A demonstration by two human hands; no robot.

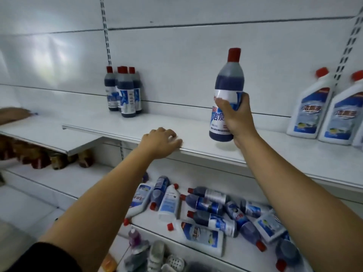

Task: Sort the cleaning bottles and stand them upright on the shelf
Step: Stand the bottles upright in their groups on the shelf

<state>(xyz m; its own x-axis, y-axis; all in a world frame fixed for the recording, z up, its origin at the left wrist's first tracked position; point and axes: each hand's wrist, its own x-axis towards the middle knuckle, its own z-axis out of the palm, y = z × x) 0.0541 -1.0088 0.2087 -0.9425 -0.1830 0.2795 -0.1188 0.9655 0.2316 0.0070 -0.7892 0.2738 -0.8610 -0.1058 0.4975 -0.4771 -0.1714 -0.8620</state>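
My right hand [236, 118] grips a dark blue bottle [227, 79] with a red cap, upright, just above the white upper shelf [196, 132]. My left hand [161, 142] rests on that shelf's front edge, fingers curled, holding nothing. Several matching blue bottles [124, 93] stand upright at the shelf's back left. Two white bottles with red caps [326, 108] stand at its right end. On the lower shelf [245, 254], several blue and white bottles [206, 211] lie mixed on their sides.
Another person's hand [15, 114] rests on the neighbouring shelf at the far left. Brown packaged goods [49, 158] sit under that shelf. More bottles and small items [149, 252] crowd the bottom. Slotted uprights [106, 32] run up the back wall.
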